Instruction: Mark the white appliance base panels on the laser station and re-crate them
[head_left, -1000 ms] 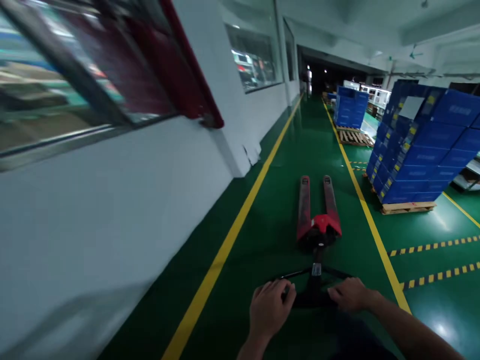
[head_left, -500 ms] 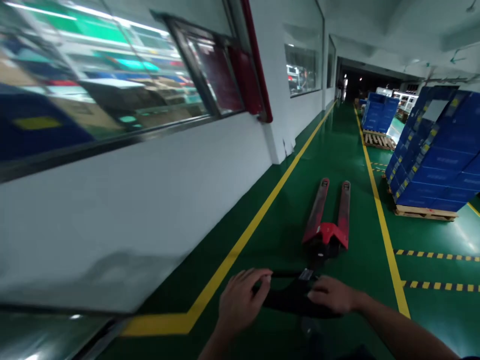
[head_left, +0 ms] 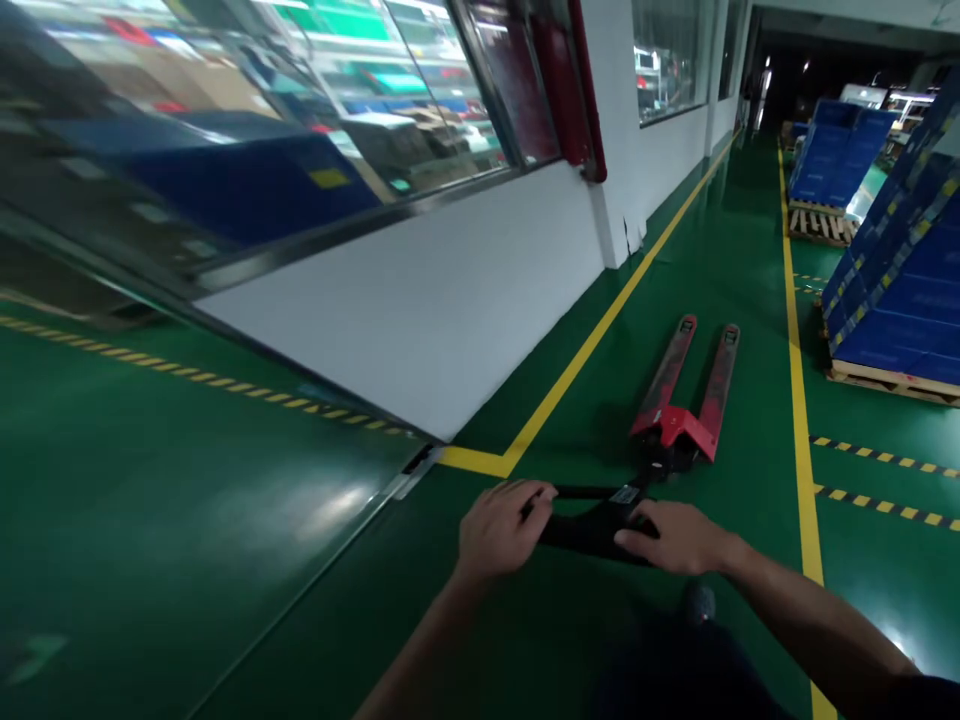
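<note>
Floor threshold (head_left: pixel 416 475) and a stretch of striped tape (head_left: pixel 225 385) beyond it occupy the left side, an area absent from view a second ago and opened up as the camera swings left. Above, a window frame (head_left: pixel 360 228) borders blurred shelving, and the white wall (head_left: pixel 450 290) below it now shows its near end. There, the left yellow line (head_left: pixel 501 464) bends in a corner just beyond the person's left hand (head_left: pixel 499 530), which is wrapped around the left end of a black steering handle (head_left: pixel 592 530).

Right of center, the red hand pallet jack (head_left: pixel 675 425) stands in the green lane with bare forks pointing away from the person, now slanting more to the right than a second earlier. The right hand (head_left: pixel 679 537) stays clamped on the handle's other end, a shoe (head_left: pixel 699 603) just below it. The pillar appears farther off, which suggests the jack is being drawn backward under two-handed steering, still between the lane lines. Past the right yellow line (head_left: pixel 799 400), stacked blue boxes (head_left: pixel 900 300) on a wooden pallet (head_left: pixel 892 380) have slid farther out of view.
</note>
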Tool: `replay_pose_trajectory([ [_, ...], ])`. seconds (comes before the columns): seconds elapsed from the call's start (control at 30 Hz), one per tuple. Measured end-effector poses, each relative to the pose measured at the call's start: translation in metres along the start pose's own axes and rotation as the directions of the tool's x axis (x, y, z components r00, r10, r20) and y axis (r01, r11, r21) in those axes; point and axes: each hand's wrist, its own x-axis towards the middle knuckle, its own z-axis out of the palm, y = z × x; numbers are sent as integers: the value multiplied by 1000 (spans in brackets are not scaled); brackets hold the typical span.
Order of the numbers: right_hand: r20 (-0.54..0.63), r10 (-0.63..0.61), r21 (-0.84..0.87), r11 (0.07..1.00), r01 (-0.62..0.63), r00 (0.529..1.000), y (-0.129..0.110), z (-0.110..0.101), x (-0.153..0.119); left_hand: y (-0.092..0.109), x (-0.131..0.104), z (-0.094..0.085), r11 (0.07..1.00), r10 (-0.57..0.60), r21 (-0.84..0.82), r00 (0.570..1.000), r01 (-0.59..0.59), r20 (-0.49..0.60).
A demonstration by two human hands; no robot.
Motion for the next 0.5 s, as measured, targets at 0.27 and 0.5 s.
replay_pose_trajectory([
  [0.27, -324, 65, -262, 953, -155, 944, -56, 69, -81, -2, -84, -38, 964, 39, -263, 999, -39, -5],
  [0.5, -269, 74, -234, 962, -140, 960, -96, 91, -118, -18, -121, -68, 924, 173, -337, 984, -178, -44],
])
